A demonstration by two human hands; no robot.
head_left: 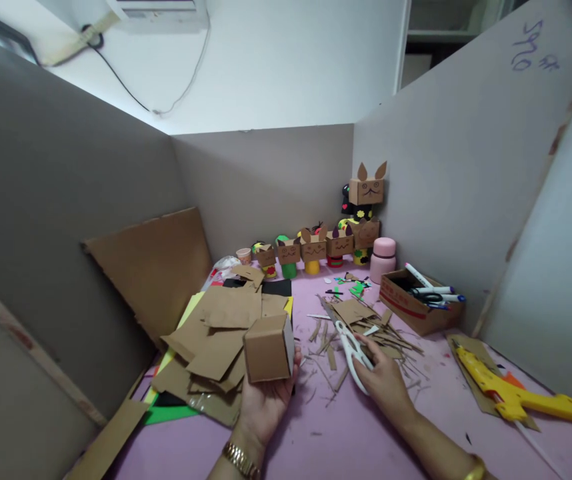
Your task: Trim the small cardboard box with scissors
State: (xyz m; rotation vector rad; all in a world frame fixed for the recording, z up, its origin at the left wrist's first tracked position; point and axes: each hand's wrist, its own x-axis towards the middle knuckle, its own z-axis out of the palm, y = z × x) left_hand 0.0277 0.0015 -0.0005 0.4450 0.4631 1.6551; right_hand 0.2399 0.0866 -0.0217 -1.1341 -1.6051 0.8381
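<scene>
My left hand (266, 403) is closed around a small cardboard cube (267, 348), held just above the pink table (346, 433). My right hand (383, 379) rests on the table with its fingers on the handles of white scissors (352, 352), which lie among thin cardboard strips (366, 337). A gold watch shows on my left wrist and a gold bangle on my right.
A heap of cardboard sheets (216, 340) over coloured paper lies left. A row of cardboard animal figures (316, 248) lines the back wall. A box of markers (423, 300), a pink jar (383, 259) and a yellow glue gun (516, 393) are at right.
</scene>
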